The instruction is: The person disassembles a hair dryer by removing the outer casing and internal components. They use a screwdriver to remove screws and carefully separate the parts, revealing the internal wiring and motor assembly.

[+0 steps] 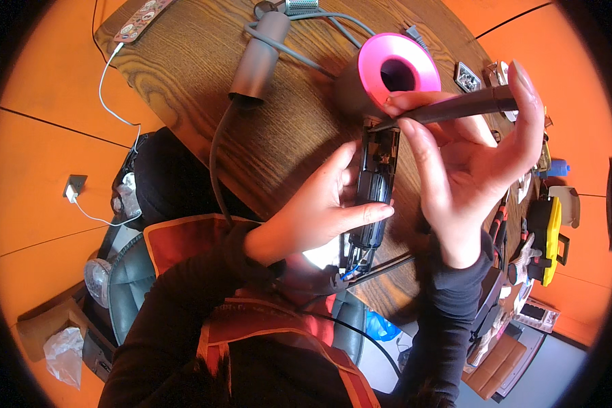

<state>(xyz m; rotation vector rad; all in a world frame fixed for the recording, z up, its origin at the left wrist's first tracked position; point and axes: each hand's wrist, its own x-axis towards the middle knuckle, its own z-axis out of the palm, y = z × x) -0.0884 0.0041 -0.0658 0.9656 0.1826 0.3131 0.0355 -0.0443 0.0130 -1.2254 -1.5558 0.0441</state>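
My left hand [326, 207] is wrapped round a slim black electrical part [377, 173], its thumb across the front. Blue wires [350, 273] and a dark cable come out of its lower end. Between the thumb and fingers of my right hand [469, 153] is a long dark brown tapered tool [462, 107]. Its thin tip points at the upper end of the black part; whether it touches cannot be told. Just beyond that end lies a hair dryer head [362, 81] with a pink ring [418, 58]. Whether the black part joins the head is hidden.
A grey tubular housing [258, 64] with a cable through it lies on the wooden table [183, 81]. A power plug [415, 34] rests behind the pink ring. A power strip [139, 20] is at the far left, a yellow-and-black case [553, 238] at the right.
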